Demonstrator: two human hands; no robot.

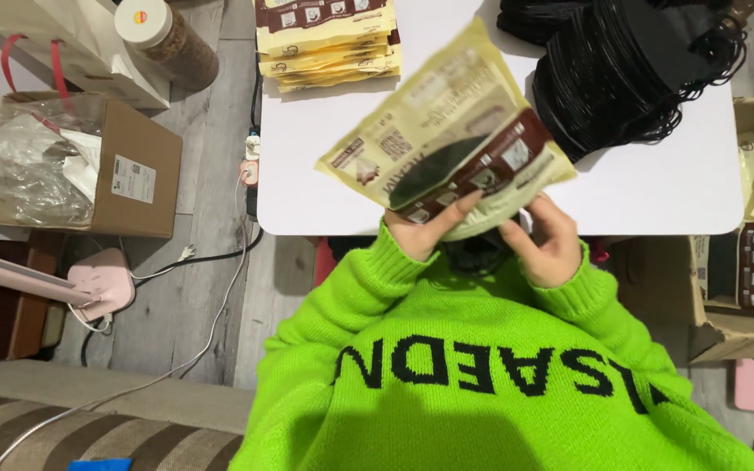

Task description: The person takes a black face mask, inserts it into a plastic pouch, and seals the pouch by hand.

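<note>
A: Head view first. What do the hands have?

B: Both are on a cream and brown packet [447, 139], held up over the near edge of the white counter [325, 187]. The left hand [425, 228] pinches its lower edge at about 7 o'clock, thumb laid on the brown band. The right hand [550, 249] is curled at the packet's 5 o'clock corner; its grip seems closed on the packet's rim, though the fingertips are partly hidden.

A: How does the packet lie?

B: Its long axis runs from 5 o'clock by the hands up to 11 o'clock, tilted, the far end blurred. It fans away from both grips toward 12 o'clock.

A: Around it?

B: A stack of like packets [329, 39] at 11 o'clock on the counter, a heap of black masks [630, 70] at 1 o'clock, and a cardboard box [124, 166] on the floor at 9 o'clock.
</note>
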